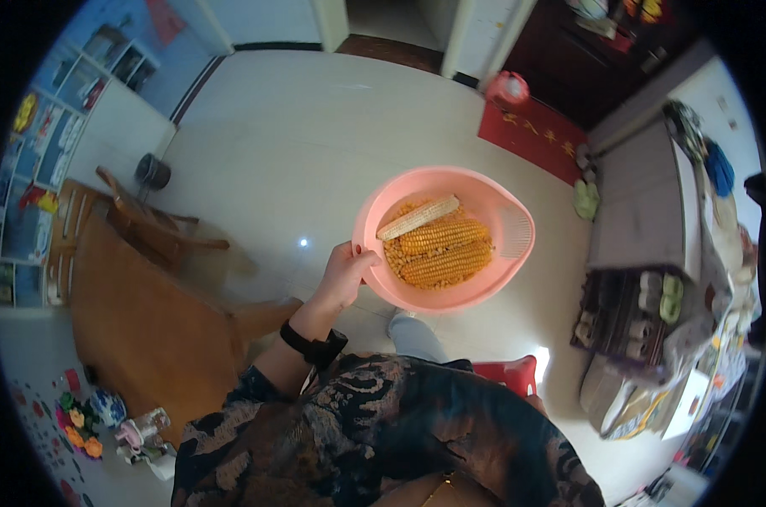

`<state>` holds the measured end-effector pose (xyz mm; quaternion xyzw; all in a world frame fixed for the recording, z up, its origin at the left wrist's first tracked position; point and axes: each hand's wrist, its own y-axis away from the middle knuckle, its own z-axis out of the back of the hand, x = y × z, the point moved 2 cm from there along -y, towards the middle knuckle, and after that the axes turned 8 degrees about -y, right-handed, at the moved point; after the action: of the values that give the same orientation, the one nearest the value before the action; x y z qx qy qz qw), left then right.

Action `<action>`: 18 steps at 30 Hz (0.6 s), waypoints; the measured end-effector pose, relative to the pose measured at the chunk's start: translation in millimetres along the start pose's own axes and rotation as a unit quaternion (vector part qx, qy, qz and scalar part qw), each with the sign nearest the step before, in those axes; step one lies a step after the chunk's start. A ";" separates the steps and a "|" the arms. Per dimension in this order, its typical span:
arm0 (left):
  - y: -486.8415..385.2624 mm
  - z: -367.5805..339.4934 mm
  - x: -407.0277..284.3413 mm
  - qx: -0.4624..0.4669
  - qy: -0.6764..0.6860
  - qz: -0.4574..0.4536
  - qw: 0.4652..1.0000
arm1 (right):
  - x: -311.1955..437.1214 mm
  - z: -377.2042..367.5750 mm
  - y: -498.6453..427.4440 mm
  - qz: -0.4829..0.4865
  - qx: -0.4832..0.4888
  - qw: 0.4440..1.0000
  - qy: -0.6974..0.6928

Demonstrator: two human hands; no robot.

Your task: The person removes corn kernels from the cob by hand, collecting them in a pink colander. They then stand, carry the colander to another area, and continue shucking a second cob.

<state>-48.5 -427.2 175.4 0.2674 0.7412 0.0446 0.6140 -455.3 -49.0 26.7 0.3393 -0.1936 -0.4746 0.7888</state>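
Observation:
My left hand (351,272) grips the rim of a pink plastic basin (446,301), thumb over the edge. The basin has a slotted drain area on its right side. Inside it, two ears of yellow corn (446,263) lie side by side on loose corn kernels (395,256). A stripped, pale corn cob (419,217) rests beside them. Of my right hand only a sliver of skin (535,404) appears past my shirt, beside a red plastic object (509,372); its fingers are hidden.
A wooden table (148,323) and wooden chair (161,218) stand at left, near a dark bin (152,172). On the right are a cabinet (639,196) and a shoe rack (624,317). A red doormat (529,136) lies before the dark door.

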 end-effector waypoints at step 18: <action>-165.1 221.4 -120.1 -0.254 0.132 -0.087 0.954 | 552.7 285.4 -183.7 0.250 -0.029 0.965 -0.081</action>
<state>114.2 -680.3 163.2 0.0285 0.8004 0.2131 0.5596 -485.6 -694.4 83.7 0.2180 -0.3217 -0.2937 0.8733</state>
